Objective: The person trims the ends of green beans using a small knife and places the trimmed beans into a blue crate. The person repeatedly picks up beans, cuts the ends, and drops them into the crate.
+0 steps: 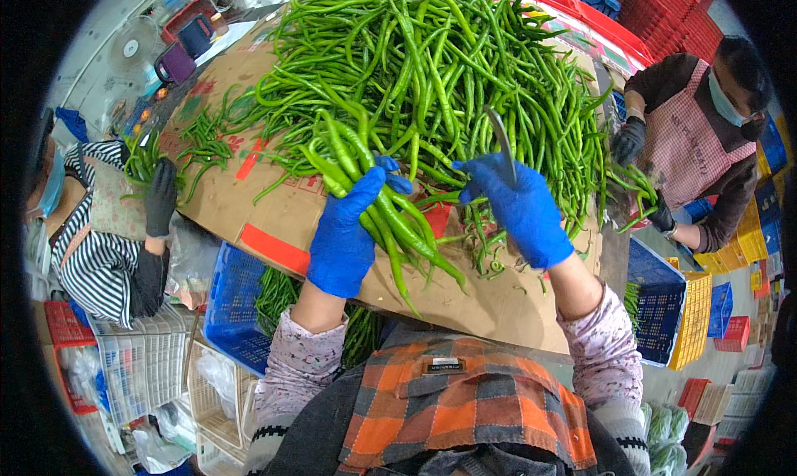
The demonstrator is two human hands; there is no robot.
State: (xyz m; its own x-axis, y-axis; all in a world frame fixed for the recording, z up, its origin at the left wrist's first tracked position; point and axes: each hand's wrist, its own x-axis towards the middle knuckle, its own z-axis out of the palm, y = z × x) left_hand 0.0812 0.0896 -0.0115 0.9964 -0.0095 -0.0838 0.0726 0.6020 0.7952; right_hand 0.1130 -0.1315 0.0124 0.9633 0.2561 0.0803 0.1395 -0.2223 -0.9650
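My left hand (348,233), in a blue glove, grips a bunch of long green chilli peppers (405,223) over the near side of the cardboard-covered table. Their tips hang down toward me. To its right, my right hand (520,208), gloved alike, is closed around a tool with a curved metal blade (502,139) that points up and away from me; its handle is hidden in the glove. The right fingertips are close to the pepper pile, and whether they touch a pepper I cannot tell. A large heap of green chilli peppers (429,71) covers the far part of the table.
Loose stem pieces (492,267) lie on the cardboard (448,301) below my right hand. Masked co-workers in dark gloves handle peppers at left (106,227) and right (691,139). Blue plastic crates (233,301) stand below the table's near edge, one holding peppers.
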